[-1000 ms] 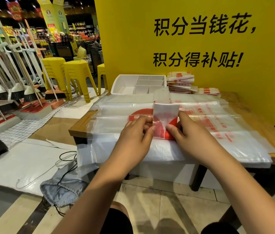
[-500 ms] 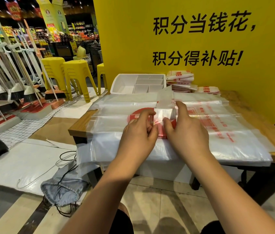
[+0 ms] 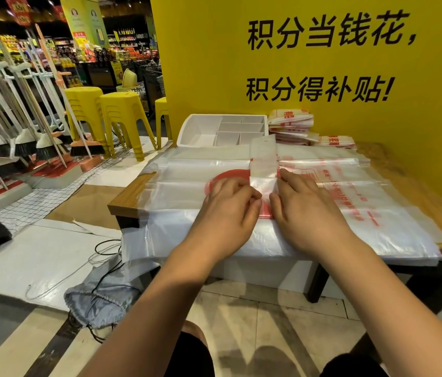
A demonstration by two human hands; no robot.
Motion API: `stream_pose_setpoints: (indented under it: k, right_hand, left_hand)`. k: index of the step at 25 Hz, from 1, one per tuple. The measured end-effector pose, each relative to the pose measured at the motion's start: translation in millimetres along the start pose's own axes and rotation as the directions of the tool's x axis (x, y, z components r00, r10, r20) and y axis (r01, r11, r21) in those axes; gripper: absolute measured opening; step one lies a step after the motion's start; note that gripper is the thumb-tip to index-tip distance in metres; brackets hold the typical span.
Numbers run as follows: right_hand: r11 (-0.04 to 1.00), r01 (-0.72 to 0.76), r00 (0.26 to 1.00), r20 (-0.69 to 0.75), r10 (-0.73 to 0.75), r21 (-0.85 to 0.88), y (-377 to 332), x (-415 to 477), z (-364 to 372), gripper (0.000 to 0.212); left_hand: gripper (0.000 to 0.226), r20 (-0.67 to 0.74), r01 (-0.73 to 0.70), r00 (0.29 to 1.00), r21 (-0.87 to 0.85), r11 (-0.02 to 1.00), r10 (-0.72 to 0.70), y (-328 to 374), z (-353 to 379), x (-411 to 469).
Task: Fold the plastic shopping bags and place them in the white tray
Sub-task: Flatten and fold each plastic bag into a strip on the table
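Our left grip [image 3: 228,206] pinches the bag [image 3: 263,161] just before the tray [image 3: 190,129]; our right grip [image 3: 307,206] presses it, fingers straight

A narrow bag [image 3: 263,164], folded into a strip, is held at its near end. It is pinched by the curled fingers of the left hand [image 3: 228,208], and the right hand [image 3: 309,208] is pressed flat against its right edge. Under the grip, flat bags [image 3: 187,172] are spread over a table [image 3: 130,197]. Beyond the grip a white tray [image 3: 201,126] is seen, with folded bundles [image 3: 290,123] just to its right.
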State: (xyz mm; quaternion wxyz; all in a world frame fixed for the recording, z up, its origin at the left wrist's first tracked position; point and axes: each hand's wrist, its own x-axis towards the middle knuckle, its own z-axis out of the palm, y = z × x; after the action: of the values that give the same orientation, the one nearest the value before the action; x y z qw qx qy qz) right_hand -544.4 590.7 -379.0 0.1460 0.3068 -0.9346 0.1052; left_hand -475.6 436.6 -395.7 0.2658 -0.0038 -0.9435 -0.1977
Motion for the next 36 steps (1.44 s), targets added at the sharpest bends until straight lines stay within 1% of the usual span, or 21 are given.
stream_pose_setpoints:
  k: [2,5,7,10,12,14,17,19,22,23,24,26,27,28,30,31,33,34,36]
  right_hand:
    - [0.997,0.079,0.994,0.074,-0.080,0.013,7.7,1.1,-3.6,0.056]
    - [0.988,0.146,0.966,0.207,-0.155,0.057,15.0,3.6,-9.8,0.060]
    - [0.984,0.149,0.943,0.285,-0.171,0.097,21.3,6.9,-13.2,0.066]
    - [0.979,0.157,0.910,0.367,-0.194,0.128,34.4,12.7,-16.3,0.082]
    - [0.972,0.146,0.888,0.408,-0.212,0.186,41.1,14.7,-18.6,0.083]
    - [0.963,0.138,0.872,0.432,-0.229,0.232,44.8,16.3,-19.1,0.080]
    - [0.962,0.123,0.858,0.461,-0.226,0.243,46.8,19.8,-17.6,0.082]
    - [0.961,0.107,0.851,0.476,-0.221,0.255,47.2,20.1,-16.1,0.082]
    - [0.961,0.128,0.888,0.402,-0.221,0.246,45.9,18.8,-12.8,0.083]
    - [0.959,0.145,0.897,0.376,-0.231,0.242,45.8,18.7,-13.4,0.085]
    - [0.957,0.166,0.898,0.364,-0.247,0.239,45.9,18.9,-15.8,0.090]
    - [0.953,0.202,0.877,0.390,-0.279,0.226,47.2,18.6,-25.0,0.101]
    - [0.952,0.210,0.865,0.412,-0.288,0.224,47.5,17.8,-30.1,0.104]
    - [0.950,0.211,0.860,0.419,-0.292,0.230,47.1,16.0,-34.7,0.104]
    - [0.943,0.226,0.884,0.356,-0.303,0.242,44.4,11.0,-40.0,0.100]
    - [0.939,0.242,0.902,0.300,-0.310,0.245,43.5,7.6,-40.8,0.093]
    - [0.925,0.251,0.933,0.183,-0.310,0.286,41.9,-1.1,-41.5,0.066]
    - [0.913,0.245,0.943,0.137,-0.302,0.325,41.3,-6.7,-41.9,0.052]
    - [0.889,0.236,0.954,0.079,-0.288,0.392,40.2,-19.7,-40.8,0.032]
  left_hand:
    - [0.025,0.113,-0.029,0.993,0.028,0.999,0.026,-1.0,-5.5,5.1]
    - [0.029,0.290,-0.007,0.957,0.070,0.998,-0.014,-0.2,-13.3,13.4]
    - [0.034,0.345,-0.014,0.938,0.098,0.995,-0.021,-2.2,-16.5,18.2]
    - [0.049,0.418,-0.029,0.908,0.121,0.992,-0.025,-10.2,-21.1,24.5]
    - [0.056,0.445,-0.040,0.895,0.107,0.993,-0.012,-15.1,-23.4,26.2]
    - [0.058,0.459,-0.012,0.888,0.091,0.996,-0.031,-19.2,-22.9,27.3]
    - [0.067,0.491,0.085,0.865,0.068,0.994,-0.107,-26.7,-19.4,32.4]
    - [0.072,0.500,0.101,0.858,0.066,0.993,-0.121,-26.7,-16.9,32.9]
    - [0.063,0.470,0.009,0.881,0.102,0.995,-0.056,-20.1,-17.1,29.1]
    - [0.066,0.465,-0.015,0.885,0.099,0.995,-0.033,-19.1,-19.5,27.9]
    - [0.073,0.479,-0.030,0.878,0.090,0.995,-0.017,-19.5,-23.2,27.7]
    - [0.089,0.538,-0.058,0.843,0.076,0.995,0.007,-20.6,-32.8,29.8]
    - [0.091,0.557,-0.071,0.831,0.073,0.995,0.019,-20.9,-36.6,30.6]
    - [0.089,0.553,-0.077,0.833,0.067,0.995,0.027,-19.9,-39.7,30.2]
    - [0.075,0.492,-0.080,0.869,0.016,0.997,0.062,-17.9,-41.5,27.9]
    - [0.064,0.448,-0.084,0.890,-0.030,0.996,0.089,-16.3,-41.5,26.5]
    - [0.043,0.363,-0.084,0.923,-0.135,0.987,0.128,-13.2,-43.0,20.6]
    - [0.036,0.325,-0.080,0.936,-0.181,0.980,0.137,-11.1,-44.6,16.0]
    - [0.027,0.263,-0.077,0.954,-0.260,0.963,0.147,-6.1,-47.8,3.7]
